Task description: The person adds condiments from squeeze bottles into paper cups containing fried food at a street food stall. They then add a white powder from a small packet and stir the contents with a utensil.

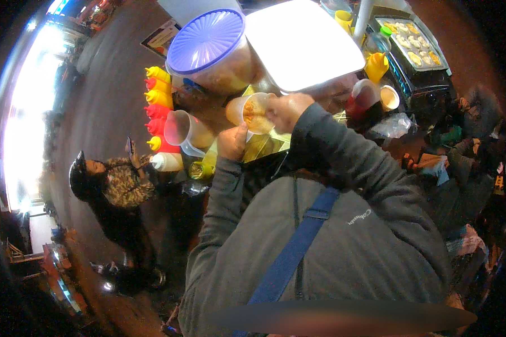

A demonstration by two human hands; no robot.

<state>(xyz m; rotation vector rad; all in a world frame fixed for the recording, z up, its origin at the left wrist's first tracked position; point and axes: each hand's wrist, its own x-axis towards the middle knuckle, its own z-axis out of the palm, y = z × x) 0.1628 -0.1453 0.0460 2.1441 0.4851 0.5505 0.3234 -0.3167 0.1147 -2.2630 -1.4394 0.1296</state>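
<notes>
A translucent plastic cup with crumbly orange-tan food in it is tilted in front of my chest. My left hand grips its near edge, the thumb pressed against the side. At the cup's right side is my right hand, fingers bent and closed near the food. Whatever those fingers hold, if anything, is hidden and slightly blurred. Beneath the cup lies a shiny yellow-gold surface. Left of my left hand stands a clear plastic pitcher.
Red, yellow and white squeeze bottles line the left edge. Behind the cup stand a tub with a purple lid and a large white lid. To the right are a yellow bottle and a food tray. A person stands at left.
</notes>
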